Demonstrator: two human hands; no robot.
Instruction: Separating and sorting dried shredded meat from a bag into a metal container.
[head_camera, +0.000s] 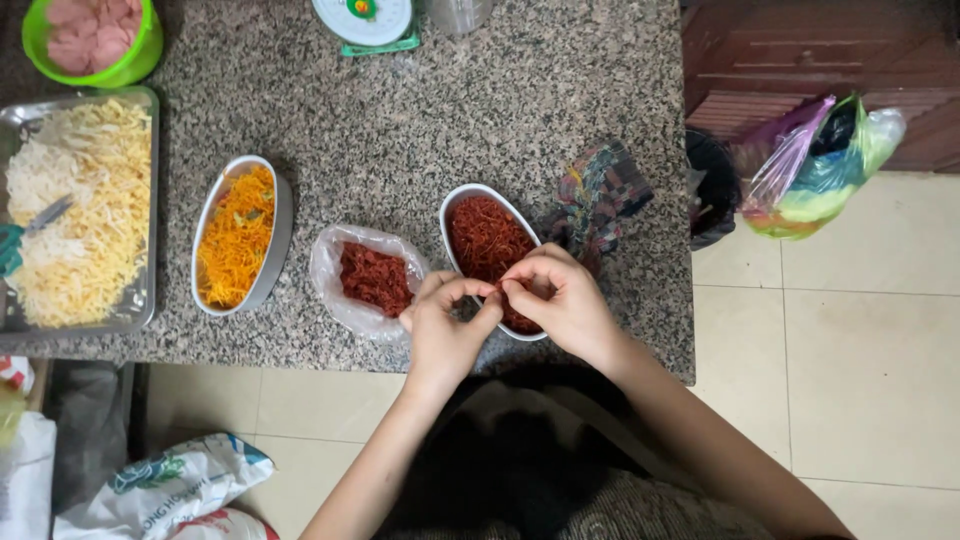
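left hand (445, 325): fingers pinched | right hand (560, 295): fingers pinched | fingertips meet, forearms angled inward

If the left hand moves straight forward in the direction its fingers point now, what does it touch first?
The left hand points up and to the right, toward the right hand. It would probably first meet the red shreds in the oval container, or the right hand's fingertips, which nearly touch it already; depth is unclear.

Soft even daylight, sharp, slight shadows
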